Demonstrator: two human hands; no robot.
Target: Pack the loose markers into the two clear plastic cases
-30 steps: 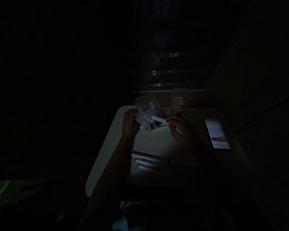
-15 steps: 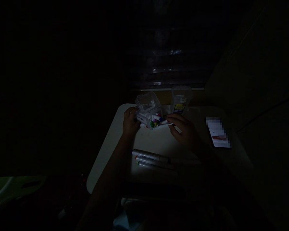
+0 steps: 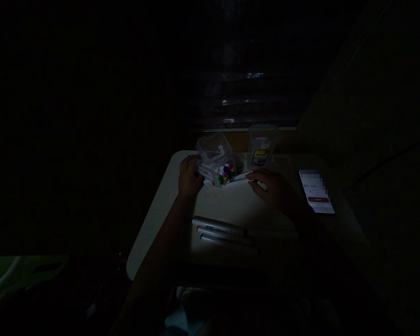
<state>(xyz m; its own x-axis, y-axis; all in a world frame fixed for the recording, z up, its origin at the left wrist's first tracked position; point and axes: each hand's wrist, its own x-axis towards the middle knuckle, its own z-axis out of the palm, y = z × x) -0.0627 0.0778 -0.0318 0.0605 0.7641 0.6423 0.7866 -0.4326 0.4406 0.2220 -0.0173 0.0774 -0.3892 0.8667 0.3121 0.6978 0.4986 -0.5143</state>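
Observation:
A clear plastic box (image 3: 210, 171) with its lid (image 3: 214, 146) raised lies on its side, its opening towards the right. Several capped markers (image 3: 227, 171) fill it, green, yellow, purple and pink ends showing. My left hand (image 3: 189, 176) is wrapped round the box's left end. To the right, my right hand (image 3: 266, 184) has its thumb and fingers apart, holding nothing. Its fingertips are by the end of a loose white marker (image 3: 240, 180) beside the box; whether they touch it I cannot tell in this dim light.
Nearer the front of the white table (image 3: 150, 224) lie a blue-ended marker (image 3: 217, 227), an orange-ended marker (image 3: 220, 234) and a green-ended marker (image 3: 219, 240). A second clear container (image 3: 261, 144) with a yellow label stands at the back. A lit phone (image 3: 317, 193) lies at the right.
The blue-capped marker at the box's opening has gone deeper in among the others. My right hand has drawn slightly to the right, away from the box. My left hand stays in place.

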